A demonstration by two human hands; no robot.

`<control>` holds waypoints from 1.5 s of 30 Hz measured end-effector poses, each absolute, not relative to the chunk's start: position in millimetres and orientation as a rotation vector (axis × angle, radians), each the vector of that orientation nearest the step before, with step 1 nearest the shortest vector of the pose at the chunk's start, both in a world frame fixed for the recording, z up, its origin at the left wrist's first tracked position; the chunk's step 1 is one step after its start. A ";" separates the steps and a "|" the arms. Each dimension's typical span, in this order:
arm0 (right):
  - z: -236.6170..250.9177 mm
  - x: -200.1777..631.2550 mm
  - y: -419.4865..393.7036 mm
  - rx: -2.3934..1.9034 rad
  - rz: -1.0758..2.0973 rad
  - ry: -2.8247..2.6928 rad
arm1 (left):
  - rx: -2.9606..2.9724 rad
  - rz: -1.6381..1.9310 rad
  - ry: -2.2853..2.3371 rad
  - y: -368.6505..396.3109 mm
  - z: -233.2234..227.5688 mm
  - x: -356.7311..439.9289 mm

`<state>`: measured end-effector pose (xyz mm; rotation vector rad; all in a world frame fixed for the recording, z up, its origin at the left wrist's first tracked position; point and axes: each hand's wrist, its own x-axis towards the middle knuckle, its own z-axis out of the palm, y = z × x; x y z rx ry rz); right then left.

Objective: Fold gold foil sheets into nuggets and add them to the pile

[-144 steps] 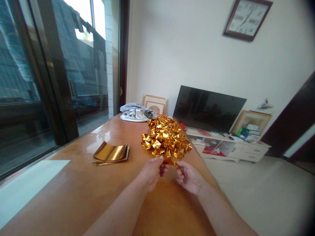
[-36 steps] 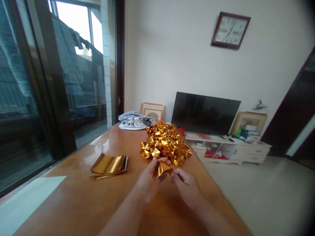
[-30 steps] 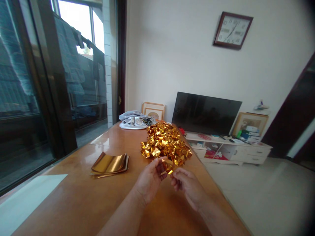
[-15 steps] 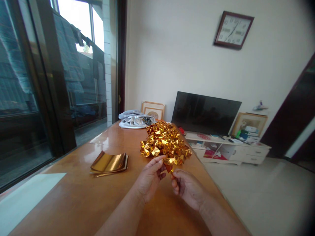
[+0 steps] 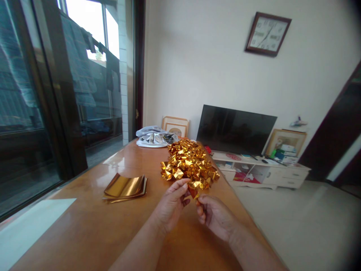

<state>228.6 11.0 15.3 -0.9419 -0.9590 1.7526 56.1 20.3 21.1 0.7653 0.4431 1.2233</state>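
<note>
Hands (image 5: 191, 210) pinching folded gold paper (image 5: 193, 191)

Wall clock (image 5: 267, 34), dark television (image 5: 235, 129), grey cloth bundle (image 5: 153, 136) on wooden table (image 5: 84, 226).

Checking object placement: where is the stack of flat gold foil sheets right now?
In the head view, the stack of gold foil sheets lies on the wooden table, left of the folded gold pile.

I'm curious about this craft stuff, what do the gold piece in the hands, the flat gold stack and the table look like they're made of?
Folded gold piece, pinched by left hand and right hand: likely metallic foil paper; sharp creases, mirror glints.
Flat gold sheets: probably the same foil paper; glossy, edges curling.
Table: apparently varnished wood; orange-brown with window reflections.
</note>
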 end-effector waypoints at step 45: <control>17.9 220.6 8.9 -1.085 1.472 -1.227 | 0.588 1.019 0.719 26.3 6.8 63.3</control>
